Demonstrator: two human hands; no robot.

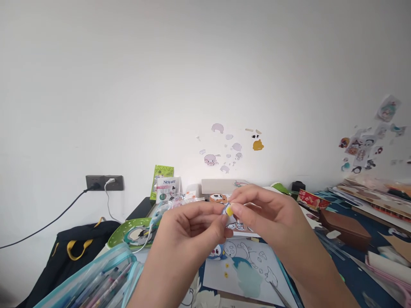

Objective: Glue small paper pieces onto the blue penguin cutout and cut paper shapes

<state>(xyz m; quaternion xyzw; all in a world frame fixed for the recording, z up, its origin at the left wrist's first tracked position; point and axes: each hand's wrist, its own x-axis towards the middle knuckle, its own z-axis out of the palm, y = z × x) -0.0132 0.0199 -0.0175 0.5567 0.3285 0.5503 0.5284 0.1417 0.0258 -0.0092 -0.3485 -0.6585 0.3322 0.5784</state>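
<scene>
Between the fingertips of both hands is a small white, blue and yellow paper cutout (229,210), held up above the desk. My left hand (189,233) pinches its lower left side between thumb and fingers. On the other side, the thumb and forefinger of my right hand (269,214) close on its yellow part; the fingers hide much of the piece. Below lies a white sheet (218,276) with line drawings and a pale teal patch. A blue penguin-like figure (217,251) shows at the sheet's upper left, and tweezers (279,293) rest at its lower right.
A clear pencil case (105,282) full of pens sits at front left, near a green tray (118,233). Small packets (168,189) stand against the wall. A brown case (346,229) and stacked papers crowd the right side. A black bag (75,252) is far left.
</scene>
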